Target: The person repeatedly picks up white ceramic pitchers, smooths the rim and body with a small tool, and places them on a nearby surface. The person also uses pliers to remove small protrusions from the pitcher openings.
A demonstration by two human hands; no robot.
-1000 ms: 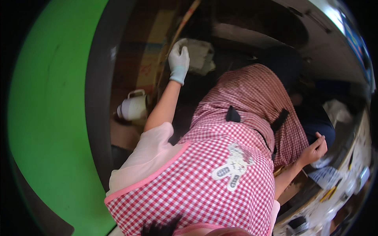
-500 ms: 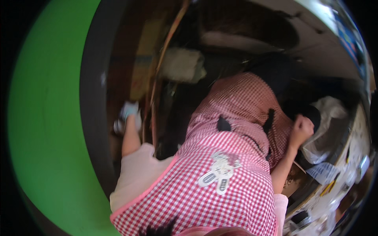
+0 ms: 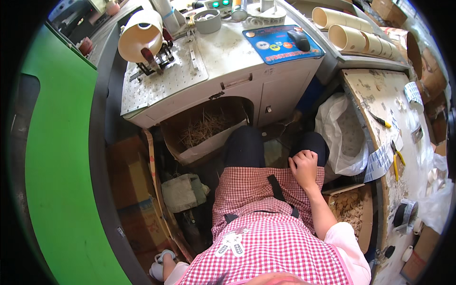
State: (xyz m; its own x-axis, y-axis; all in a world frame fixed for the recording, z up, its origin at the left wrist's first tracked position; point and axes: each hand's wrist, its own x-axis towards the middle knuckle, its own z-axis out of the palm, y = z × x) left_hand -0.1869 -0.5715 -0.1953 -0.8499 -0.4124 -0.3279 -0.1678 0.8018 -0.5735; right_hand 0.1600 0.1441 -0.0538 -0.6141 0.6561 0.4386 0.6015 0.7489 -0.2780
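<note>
I've got the right hand [image 3: 305, 167] loose, seemingly empty, on the apron [image 3: 278, 232], left hand [image 3: 165, 256] by a pale object [image 3: 155, 272] low left, grip unreadable, handling likely unfinished, no completed step showing.

It was a workshop: ahead and left of the right hand [image 3: 304, 167], a metal fixture [image 3: 159, 61] bore a tan cylinder [image 3: 141, 34] on a white workbench [image 3: 225, 45], straw-like scraps [image 3: 204, 130] boxed beneath; rightward, pliers [image 3: 396, 161] lay on a worn table [image 3: 368, 84].
</note>
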